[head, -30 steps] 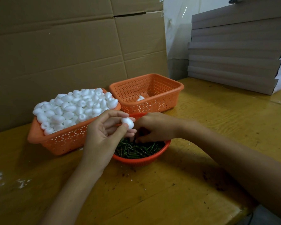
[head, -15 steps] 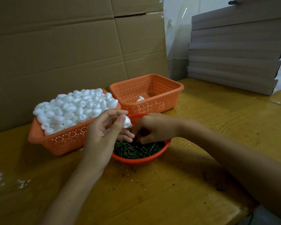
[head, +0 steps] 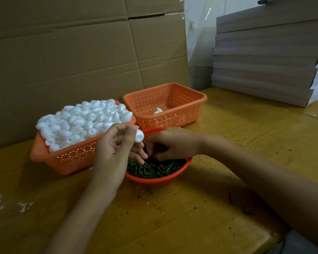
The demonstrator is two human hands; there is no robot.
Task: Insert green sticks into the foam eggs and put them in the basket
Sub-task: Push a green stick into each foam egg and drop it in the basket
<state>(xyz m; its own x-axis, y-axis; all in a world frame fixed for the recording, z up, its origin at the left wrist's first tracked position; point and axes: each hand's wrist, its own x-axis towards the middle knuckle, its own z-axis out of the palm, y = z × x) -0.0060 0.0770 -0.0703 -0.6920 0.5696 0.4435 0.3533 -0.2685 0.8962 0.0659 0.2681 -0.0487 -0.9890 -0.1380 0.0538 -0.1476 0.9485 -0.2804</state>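
No writing, label, brand or number can be read on the cardboard (head: 81, 52), the stacked grey boards (head: 264, 61), the full basket (head: 66, 160) or the nearly empty basket (head: 187, 114).

The yellow wooden tabletop (head: 237, 147) carries a heaped orange basket (head: 72, 158) at left, a second orange basket (head: 173, 116) beside it (nearly empty), a red bowl (head: 154, 181) just nearer, and grey boards (head: 264, 70) stacked far right.

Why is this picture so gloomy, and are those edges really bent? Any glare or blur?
Head view: dim overall, with the heaped foam eggs brightest and nearly washed out; a soft sheen on the table at right; the green sticks in their bowl lie in shadow; the cardboard wall and stacked boards lean and bow from the wide lens; nothing noticeably blurred.
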